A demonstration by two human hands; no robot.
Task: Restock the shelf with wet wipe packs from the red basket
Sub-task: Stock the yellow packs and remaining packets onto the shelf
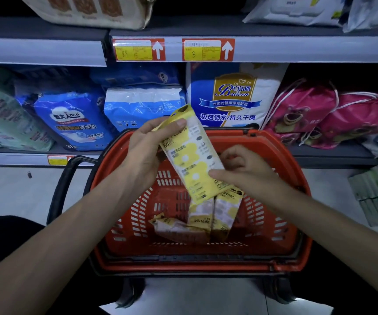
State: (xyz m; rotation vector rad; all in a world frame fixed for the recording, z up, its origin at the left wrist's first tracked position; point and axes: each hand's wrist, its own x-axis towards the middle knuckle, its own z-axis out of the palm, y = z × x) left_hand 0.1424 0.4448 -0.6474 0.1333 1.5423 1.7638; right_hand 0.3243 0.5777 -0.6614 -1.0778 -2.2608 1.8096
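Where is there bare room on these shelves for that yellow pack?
The upper shelf is bare between the tan pack and the white pack. The shelf below is crowded, blue packs through pink bags, save a dark gap above those bags.

Ahead of you, the lower shelf (320,153) carries a pale green pack (8,123) at the left, then blue packs (74,119), a tall white-and-blue pack (233,96) and pink drawstring bags (308,114), side by side. The upper shelf (297,48) bears a tan pack (88,10) and white packs (297,10). Below you, the red basket (206,267) stands on the pale floor (13,189).
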